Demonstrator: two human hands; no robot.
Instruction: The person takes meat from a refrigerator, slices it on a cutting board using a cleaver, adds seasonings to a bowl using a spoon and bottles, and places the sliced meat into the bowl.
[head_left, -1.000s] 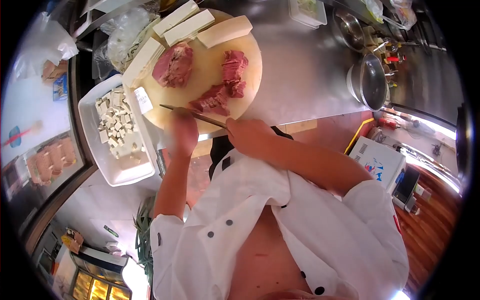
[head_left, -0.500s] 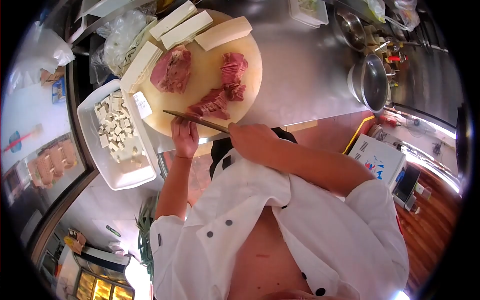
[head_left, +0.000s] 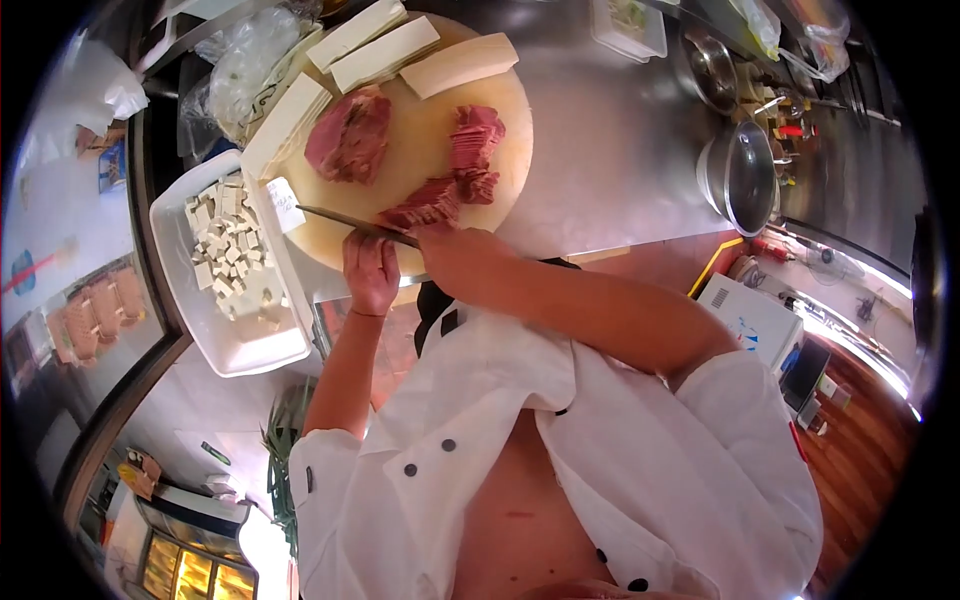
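Observation:
My right hand [head_left: 450,257] is wrapped round the handle of a knife [head_left: 350,224], whose blade points left across the near edge of a round cutting board [head_left: 420,130]. Just below the blade is my left hand [head_left: 370,272], its fingers curled together at the board's edge; what they hold, if anything, is hidden. Beyond the knife lie a fan of sliced red meat [head_left: 425,203] and a second sliced stack [head_left: 476,150]. An uncut chunk of meat [head_left: 348,138] rests further left. Pale tofu-like slabs [head_left: 385,55] line the far rim.
A white bin [head_left: 265,345] of pale cubes stands left of the board, with a small written label [head_left: 283,204] between them. Plastic bags [head_left: 245,60] lie behind. On the steel counter's right are metal bowls [head_left: 750,180], and a white tub [head_left: 630,30] sits at the back.
My right hand and the knife have slid left, so the blade reaches further past my left hand. My left hand stays about where it was. The whole view has shifted slightly.

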